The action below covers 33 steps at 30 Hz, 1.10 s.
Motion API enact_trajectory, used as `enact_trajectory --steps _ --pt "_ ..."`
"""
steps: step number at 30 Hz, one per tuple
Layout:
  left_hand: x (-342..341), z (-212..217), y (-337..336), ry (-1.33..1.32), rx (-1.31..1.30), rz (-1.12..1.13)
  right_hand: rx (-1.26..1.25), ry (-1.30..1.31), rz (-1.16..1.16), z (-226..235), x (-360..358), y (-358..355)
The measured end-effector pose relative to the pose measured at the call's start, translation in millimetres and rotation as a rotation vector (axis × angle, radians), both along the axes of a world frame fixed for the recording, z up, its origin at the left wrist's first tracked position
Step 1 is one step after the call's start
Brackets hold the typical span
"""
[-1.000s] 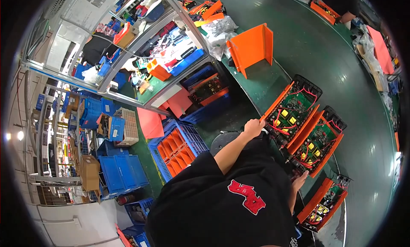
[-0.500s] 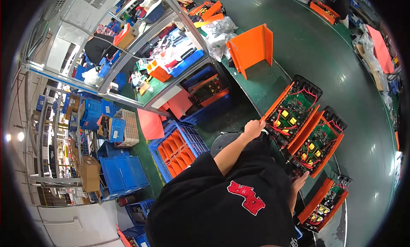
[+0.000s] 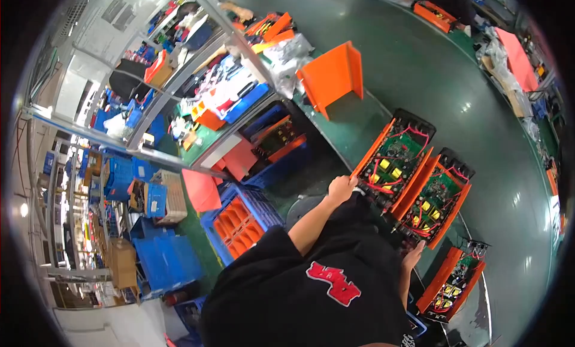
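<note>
Two open orange-sided circuit units stand side by side in front of me, a left unit (image 3: pixel 392 162) and a right unit (image 3: pixel 432 203). Each has a green board, yellow components, red wires and a black end piece. My left hand (image 3: pixel 341 190) is closed on the near left corner of the left unit. At the near end of the right unit, my right hand (image 3: pixel 413 255) has its thumb up against the corner; its other fingers are mostly hidden. Whether the pair rests on the bench or is lifted, I cannot tell.
A third circuit unit (image 3: pixel 452 285) sits to the right on the green surface. An empty orange cover (image 3: pixel 329 77) stands on the bench at the far left. On the left are a blue crate (image 3: pixel 271 210) with orange parts, blue bins (image 3: pixel 168 260) and a metal-framed workstation (image 3: pixel 209 149).
The view has turned a little, so the bench and the two units appear further left. Both hands keep their places at the units' near corners.
</note>
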State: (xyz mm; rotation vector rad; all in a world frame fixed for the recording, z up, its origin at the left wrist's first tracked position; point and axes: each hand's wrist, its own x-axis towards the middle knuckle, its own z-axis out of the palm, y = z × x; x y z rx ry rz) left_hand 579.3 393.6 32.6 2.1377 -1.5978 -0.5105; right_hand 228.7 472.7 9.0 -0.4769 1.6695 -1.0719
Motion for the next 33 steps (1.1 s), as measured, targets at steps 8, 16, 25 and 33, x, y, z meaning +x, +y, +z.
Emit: enact_trajectory --steps 8,16,25,33 --pt "8 -5 17 -0.211 0.005 -0.242 -0.062 0.012 0.008 -10 4 12" --pt "6 15 3 0.193 0.226 0.020 -0.060 0.033 -0.045 -5 9 11" --pt "7 23 -6 0.210 0.277 -0.012 -0.023 -0.055 -0.057 3 10 3" --pt "7 18 -3 0.175 0.287 -0.099 0.233 -0.391 -0.135 9 13 -4"
